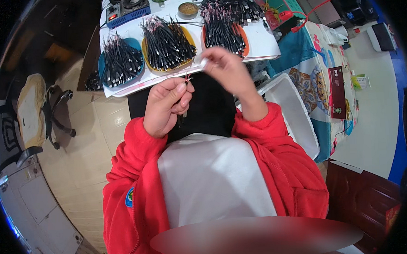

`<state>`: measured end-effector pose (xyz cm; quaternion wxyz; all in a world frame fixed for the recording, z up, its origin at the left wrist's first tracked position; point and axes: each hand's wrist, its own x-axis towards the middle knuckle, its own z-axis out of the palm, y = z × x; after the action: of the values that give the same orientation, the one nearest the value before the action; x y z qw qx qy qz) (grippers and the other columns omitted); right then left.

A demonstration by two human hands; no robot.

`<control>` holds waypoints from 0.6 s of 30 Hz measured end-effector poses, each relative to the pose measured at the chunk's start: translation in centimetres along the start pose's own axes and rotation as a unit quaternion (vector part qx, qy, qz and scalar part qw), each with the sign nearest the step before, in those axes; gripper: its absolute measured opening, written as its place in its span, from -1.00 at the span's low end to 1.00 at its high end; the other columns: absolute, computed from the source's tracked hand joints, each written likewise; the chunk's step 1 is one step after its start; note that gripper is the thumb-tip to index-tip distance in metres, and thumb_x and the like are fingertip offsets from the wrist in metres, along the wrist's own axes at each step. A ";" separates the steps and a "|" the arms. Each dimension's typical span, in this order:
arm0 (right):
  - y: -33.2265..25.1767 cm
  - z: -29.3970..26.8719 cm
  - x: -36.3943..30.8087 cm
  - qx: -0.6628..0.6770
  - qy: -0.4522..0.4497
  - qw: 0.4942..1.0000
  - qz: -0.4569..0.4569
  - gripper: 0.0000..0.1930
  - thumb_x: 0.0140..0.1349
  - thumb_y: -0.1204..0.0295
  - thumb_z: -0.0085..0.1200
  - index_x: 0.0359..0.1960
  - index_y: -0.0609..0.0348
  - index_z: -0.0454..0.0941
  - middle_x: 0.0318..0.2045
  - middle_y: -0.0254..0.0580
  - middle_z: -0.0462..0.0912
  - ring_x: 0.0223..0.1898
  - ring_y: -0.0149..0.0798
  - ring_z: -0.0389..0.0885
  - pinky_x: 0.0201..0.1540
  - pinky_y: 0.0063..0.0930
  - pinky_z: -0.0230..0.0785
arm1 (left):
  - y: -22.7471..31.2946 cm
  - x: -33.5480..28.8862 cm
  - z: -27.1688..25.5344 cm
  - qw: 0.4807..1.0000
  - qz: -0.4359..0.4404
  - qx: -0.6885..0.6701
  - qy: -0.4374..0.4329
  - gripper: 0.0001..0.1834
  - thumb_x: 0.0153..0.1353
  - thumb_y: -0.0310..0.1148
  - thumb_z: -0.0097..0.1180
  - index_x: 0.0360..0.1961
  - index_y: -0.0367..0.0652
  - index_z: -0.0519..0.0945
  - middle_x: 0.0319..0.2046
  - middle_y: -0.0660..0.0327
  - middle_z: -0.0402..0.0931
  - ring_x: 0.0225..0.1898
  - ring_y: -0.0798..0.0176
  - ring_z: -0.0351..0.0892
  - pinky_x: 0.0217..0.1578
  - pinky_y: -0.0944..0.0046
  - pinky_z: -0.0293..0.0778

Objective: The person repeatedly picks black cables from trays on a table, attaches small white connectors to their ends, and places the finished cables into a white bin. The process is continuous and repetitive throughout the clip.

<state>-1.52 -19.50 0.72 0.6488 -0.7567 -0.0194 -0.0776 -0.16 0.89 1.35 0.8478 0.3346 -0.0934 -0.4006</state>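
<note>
By the left hand [169,101], fingers closed, a black cable [187,78] is pinched just off the front edge of the desk [264,43]; the right hand [226,71] is seen half-curled, blurred, contents unclear.

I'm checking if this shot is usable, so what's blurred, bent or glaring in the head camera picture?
In the head view, the right hand is smeared, apparently by motion, while the left hand looks sharper; also in the head view, light glints off the tiled floor, an oval blur covers the lower middle, and straight edges bend toward the dark rim.
</note>
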 end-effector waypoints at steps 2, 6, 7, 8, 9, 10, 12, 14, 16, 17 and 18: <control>0.6 -3.8 2.2 -0.197 0.134 0.971 -0.020 -0.83 0.19 0.50 0.07 -0.19 0.28 0.52 -0.45 -0.34 0.55 -0.42 -0.49 0.47 -0.31 -0.57 0.39 | 0.0 0.5 -0.2 1.000 0.004 0.016 0.015 -0.81 0.31 -0.38 -0.05 -0.27 -0.32 0.50 -0.63 0.31 0.33 -0.69 0.58 0.03 -0.66 0.55 -0.03; 1.8 -7.5 6.5 -0.402 0.161 0.901 -0.012 -0.78 0.12 0.35 0.11 -0.32 0.28 0.56 -0.51 -0.11 0.62 -0.48 -0.26 0.60 -0.37 -0.46 0.41 | -0.2 1.2 -0.4 0.997 0.016 0.049 0.053 -0.81 0.32 -0.42 -0.07 -0.21 -0.35 0.50 -0.59 0.29 0.37 -0.68 0.58 0.05 -0.65 0.56 0.00; 1.9 -7.4 7.2 -0.429 0.154 0.890 -0.003 -0.78 0.11 0.33 0.12 -0.35 0.27 0.57 -0.51 -0.08 0.62 -0.48 -0.21 0.61 -0.36 -0.43 0.42 | -0.3 1.2 -0.4 0.996 0.018 0.056 0.062 -0.81 0.32 -0.43 -0.07 -0.20 -0.35 0.50 -0.58 0.29 0.38 -0.67 0.58 0.06 -0.65 0.56 0.01; 2.0 -7.0 7.8 -0.439 0.151 0.886 -0.012 -0.78 0.10 0.32 0.13 -0.37 0.26 0.57 -0.51 -0.07 0.61 -0.47 -0.17 0.61 -0.36 -0.40 0.42 | -0.3 1.3 -0.4 0.996 0.021 0.063 0.062 -0.81 0.32 -0.44 -0.07 -0.20 -0.36 0.50 -0.57 0.28 0.39 -0.67 0.58 0.07 -0.64 0.56 0.02; 2.1 -6.4 8.3 -0.451 0.148 0.880 -0.017 -0.77 0.09 0.30 0.14 -0.40 0.24 0.57 -0.51 -0.06 0.61 -0.46 -0.13 0.61 -0.37 -0.37 0.42 | -0.4 1.3 -0.5 0.995 0.026 0.070 0.063 -0.81 0.32 -0.45 -0.07 -0.19 -0.36 0.50 -0.56 0.28 0.40 -0.66 0.58 0.08 -0.64 0.56 0.03; 2.1 -5.8 8.4 -0.479 0.151 0.864 -0.032 -0.75 0.07 0.25 0.16 -0.44 0.23 0.56 -0.52 -0.08 0.59 -0.44 -0.08 0.60 -0.37 -0.30 0.41 | -0.4 1.3 -0.6 0.994 0.029 0.079 0.068 -0.81 0.32 -0.45 -0.08 -0.18 -0.37 0.50 -0.55 0.27 0.41 -0.66 0.58 0.09 -0.63 0.56 0.04; 2.2 -4.8 8.6 -0.559 0.142 0.817 -0.001 -0.70 0.04 0.19 0.18 -0.47 0.21 0.55 -0.49 -0.07 0.59 -0.40 -0.02 0.59 -0.36 -0.21 0.41 | -0.4 1.2 -0.8 0.994 0.037 0.074 0.074 -0.81 0.32 -0.46 -0.08 -0.18 -0.37 0.51 -0.54 0.26 0.42 -0.65 0.58 0.11 -0.62 0.57 0.06; 2.5 -4.4 8.6 -0.578 0.139 0.804 0.016 -0.71 0.03 0.19 0.18 -0.47 0.21 0.56 -0.46 -0.06 0.61 -0.38 0.00 0.60 -0.34 -0.19 0.42 | -0.3 1.0 -1.1 0.994 0.040 0.071 0.076 -0.82 0.31 -0.47 -0.07 -0.18 -0.37 0.51 -0.53 0.26 0.43 -0.65 0.57 0.12 -0.62 0.57 0.08; 2.8 -4.7 8.8 -0.563 0.142 0.814 0.024 -0.74 0.03 0.23 0.17 -0.46 0.20 0.58 -0.43 -0.03 0.63 -0.35 0.02 0.61 -0.31 -0.16 0.45 | -0.4 0.8 -1.3 0.994 0.043 0.067 0.074 -0.82 0.31 -0.47 -0.07 -0.19 -0.37 0.51 -0.53 0.26 0.44 -0.65 0.57 0.13 -0.62 0.56 0.09; 2.9 -5.0 8.8 -0.527 0.145 0.837 0.038 -0.75 0.03 0.25 0.16 -0.46 0.21 0.59 -0.45 -0.03 0.63 -0.36 0.02 0.61 -0.32 -0.16 0.45 | -0.4 0.7 -1.4 0.994 0.046 0.064 0.075 -0.82 0.31 -0.47 -0.07 -0.19 -0.37 0.51 -0.53 0.26 0.43 -0.65 0.57 0.12 -0.62 0.56 0.09; 2.9 -5.3 8.9 -0.489 0.150 0.859 0.036 -0.75 0.03 0.26 0.15 -0.47 0.23 0.59 -0.47 -0.02 0.63 -0.38 0.01 0.61 -0.32 -0.17 0.44 | -0.4 0.6 -1.5 0.994 0.049 0.063 0.076 -0.82 0.31 -0.46 -0.07 -0.19 -0.37 0.51 -0.53 0.26 0.43 -0.65 0.56 0.12 -0.62 0.56 0.09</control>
<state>7.16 -25.80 -0.06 0.1929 -0.9560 0.1461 -0.1660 0.59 1.00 -0.08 0.8483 0.4117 -0.0696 -0.3256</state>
